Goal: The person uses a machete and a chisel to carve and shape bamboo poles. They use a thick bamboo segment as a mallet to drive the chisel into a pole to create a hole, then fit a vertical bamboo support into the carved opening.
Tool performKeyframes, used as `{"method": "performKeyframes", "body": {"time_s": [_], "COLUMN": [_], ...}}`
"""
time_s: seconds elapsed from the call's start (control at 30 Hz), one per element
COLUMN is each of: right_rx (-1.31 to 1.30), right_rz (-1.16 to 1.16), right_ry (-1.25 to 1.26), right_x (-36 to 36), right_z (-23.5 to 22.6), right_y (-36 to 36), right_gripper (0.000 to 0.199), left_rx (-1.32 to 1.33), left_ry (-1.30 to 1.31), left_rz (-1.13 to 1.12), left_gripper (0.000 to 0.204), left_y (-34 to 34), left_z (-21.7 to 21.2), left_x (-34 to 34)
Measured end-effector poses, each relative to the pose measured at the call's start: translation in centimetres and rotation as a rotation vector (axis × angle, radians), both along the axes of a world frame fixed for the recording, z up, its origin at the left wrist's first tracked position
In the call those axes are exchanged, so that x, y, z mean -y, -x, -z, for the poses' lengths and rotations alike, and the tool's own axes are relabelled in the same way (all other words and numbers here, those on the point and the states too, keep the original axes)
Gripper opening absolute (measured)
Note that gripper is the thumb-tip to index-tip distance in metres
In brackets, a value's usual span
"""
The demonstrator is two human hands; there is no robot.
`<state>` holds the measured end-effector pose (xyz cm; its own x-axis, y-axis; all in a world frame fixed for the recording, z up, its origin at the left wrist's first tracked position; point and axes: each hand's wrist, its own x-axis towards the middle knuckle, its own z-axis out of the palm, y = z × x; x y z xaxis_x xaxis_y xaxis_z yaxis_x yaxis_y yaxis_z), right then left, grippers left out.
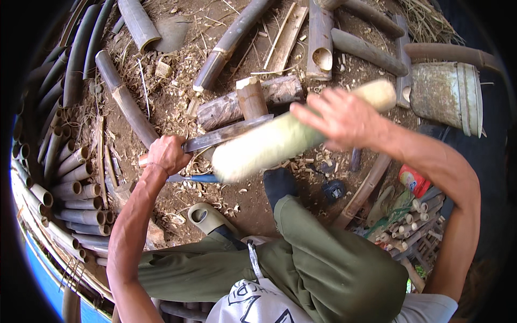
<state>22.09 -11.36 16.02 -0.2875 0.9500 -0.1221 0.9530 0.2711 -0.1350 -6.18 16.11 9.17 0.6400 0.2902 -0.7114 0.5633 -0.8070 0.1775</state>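
My left hand (168, 153) grips the handle of a long, broad knife (229, 133) whose blade lies across the near end of a pale, peeled bamboo section (280, 141). My right hand (338, 117) holds that bamboo section around its middle, fingers spread over it, and the piece is blurred. The bamboo slants from lower left up to its cut far end (380, 94). Just behind the blade stands an upright wooden stump (251, 98) leaning on a short log (237, 105).
Cut bamboo tubes (75, 177) are stacked at the left. Dark bamboo poles (231, 40) and split pieces lie on the chip-strewn dirt ahead. A rusty metal bucket (444, 97) lies at right, with small bamboo tubes (414, 218) and a red packet (413, 180) below it.
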Motion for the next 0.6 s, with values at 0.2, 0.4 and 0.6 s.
{"method": "performKeyframes", "body": {"time_s": [0.2, 0.4, 0.6], "right_rx": [-0.419, -0.226, 0.026], "right_rz": [-0.351, -0.009, 0.037], "right_ry": [-0.392, -0.032, 0.143], "right_x": [0.0, 1.1, -0.1], "right_z": [1.0, -2.4, 1.3], "right_y": [1.6, 3.6, -2.0], "right_gripper": [0.044, 0.047, 0.056], "left_rx": [-0.020, 0.010, -0.086], "left_ry": [0.000, 0.013, 0.027], "left_rz": [0.052, 0.036, 0.051], "left_gripper": [0.024, 0.022, 0.022], "left_y": [0.2, 0.5, -0.9], "left_z": [0.3, 1.2, 0.4], "left_x": [0.0, -0.5, -0.7]}}
